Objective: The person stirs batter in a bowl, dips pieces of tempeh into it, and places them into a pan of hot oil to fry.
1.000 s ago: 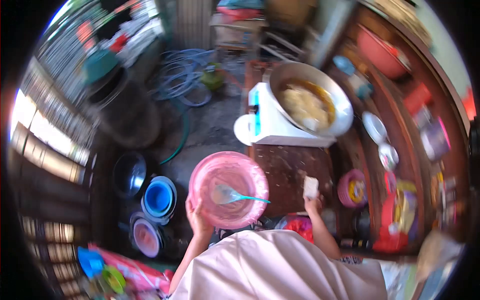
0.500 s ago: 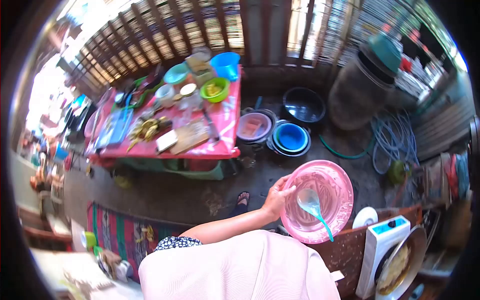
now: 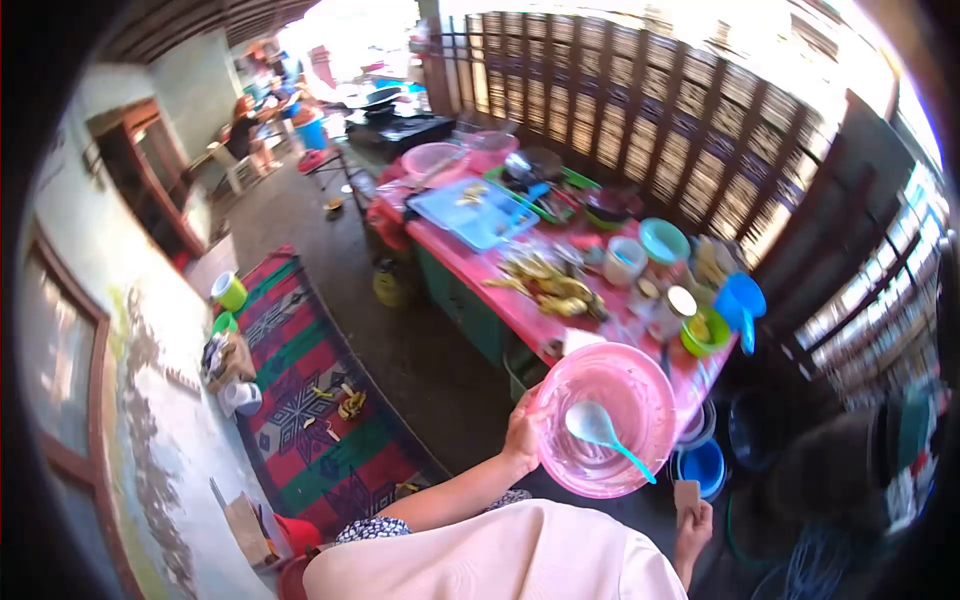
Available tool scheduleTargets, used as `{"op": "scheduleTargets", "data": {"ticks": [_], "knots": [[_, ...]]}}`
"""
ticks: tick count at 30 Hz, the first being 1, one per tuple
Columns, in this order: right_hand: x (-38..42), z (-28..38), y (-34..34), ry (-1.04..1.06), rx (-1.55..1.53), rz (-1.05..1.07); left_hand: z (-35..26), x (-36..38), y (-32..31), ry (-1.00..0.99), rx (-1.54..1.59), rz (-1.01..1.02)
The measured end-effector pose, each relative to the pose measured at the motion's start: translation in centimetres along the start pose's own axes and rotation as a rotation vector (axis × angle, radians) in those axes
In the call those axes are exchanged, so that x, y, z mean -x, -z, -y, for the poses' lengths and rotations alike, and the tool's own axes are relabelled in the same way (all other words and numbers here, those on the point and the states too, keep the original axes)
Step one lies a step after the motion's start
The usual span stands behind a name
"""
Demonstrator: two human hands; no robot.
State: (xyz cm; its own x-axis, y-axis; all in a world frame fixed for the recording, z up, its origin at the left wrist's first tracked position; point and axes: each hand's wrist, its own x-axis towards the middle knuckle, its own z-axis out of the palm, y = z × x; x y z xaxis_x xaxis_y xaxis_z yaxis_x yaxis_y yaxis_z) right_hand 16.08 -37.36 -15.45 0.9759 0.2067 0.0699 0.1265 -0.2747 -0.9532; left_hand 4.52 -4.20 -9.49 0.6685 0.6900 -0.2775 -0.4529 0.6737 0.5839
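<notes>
My left hand (image 3: 519, 436) grips the left rim of a pink basin (image 3: 655, 395), its fingers wrapped at the edge. The basin's inside is smeared with a pale residue. A spoon (image 3: 592, 424) with a turquoise handle lies in it, the handle reaching over the lower right rim. Below and to the right of the basin, my right hand (image 3: 694, 528) holds a small flat brown piece (image 3: 687, 494). Behind the basin stands a table with a pink cover (image 3: 455, 240), bearing a bunch of bananas (image 3: 545, 280), a light blue tray (image 3: 470, 212) and several bowls.
A patterned rug (image 3: 310, 440) lies on the floor at the left, with peels on it. Blue and dark tubs (image 3: 700, 466) stand on the floor at the right. A slatted fence (image 3: 640, 110) runs behind the table. Far off at the back left sits a person (image 3: 243, 135).
The view has swung left, toward the table and rug; the stove and pan have left it. My left hand still holds the basin. My right hand has come into view with the brown piece.
</notes>
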Motion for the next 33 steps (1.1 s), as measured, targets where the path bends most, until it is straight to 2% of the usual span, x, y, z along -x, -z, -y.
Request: {"op": "scheduleTargets", "data": {"ticks": [2,3,6,8,10,12,13,18,22,24,25,29,31,33], "knots": [[-4.7,3.7,-7.2,0.127,0.169,0.155,-3.3,-2.2,2.9,-0.140,0.003,-0.081],[-7.0,4.4,-10.2,0.235,0.373,0.182,-4.7,-3.2,4.6,-0.203,0.024,-0.122],[-12.8,5.3,-18.4,0.479,0.528,0.196,-9.8,-3.5,6.4,-0.418,0.076,-0.250],[-14.8,7.8,-22.6,0.732,0.591,0.181,-12.9,-3.2,7.7,-0.493,0.078,-0.337],[-16.3,7.1,-25.5,0.875,0.600,0.240,-15.1,-2.7,8.5,-0.574,0.089,-0.409],[-16.6,4.1,-27.4,0.814,0.724,0.487,-16.4,-2.4,9.9,-0.635,0.093,-0.477],[-16.1,2.6,-28.2,0.751,0.622,0.540,-16.9,-2.1,9.7,-0.667,0.084,-0.513],[-16.3,1.4,-28.0,0.710,0.660,0.599,-16.1,-1.3,9.2,-0.750,0.139,-0.591],[-18.2,2.4,-28.8,0.842,0.661,0.475,-15.6,-2.5,8.6,-0.754,0.105,-0.612],[-19.2,2.3,-28.8,0.876,0.620,0.679,-15.3,-3.2,8.1,-0.676,0.125,-0.562],[-19.4,2.2,-28.9,0.832,0.535,0.696,-15.0,-3.7,7.7,-0.674,0.119,-0.561],[-19.5,2.8,-28.6,0.798,0.527,0.753,-14.3,-5.2,6.6,-0.652,0.100,-0.581],[-19.4,2.7,-28.5,0.898,0.526,0.724,-13.6,-5.6,7.5,-0.583,0.147,-0.561],[-19.1,3.5,-28.4,0.851,0.518,0.722,-13.3,-5.8,8.0,-0.596,0.124,-0.570]]}}
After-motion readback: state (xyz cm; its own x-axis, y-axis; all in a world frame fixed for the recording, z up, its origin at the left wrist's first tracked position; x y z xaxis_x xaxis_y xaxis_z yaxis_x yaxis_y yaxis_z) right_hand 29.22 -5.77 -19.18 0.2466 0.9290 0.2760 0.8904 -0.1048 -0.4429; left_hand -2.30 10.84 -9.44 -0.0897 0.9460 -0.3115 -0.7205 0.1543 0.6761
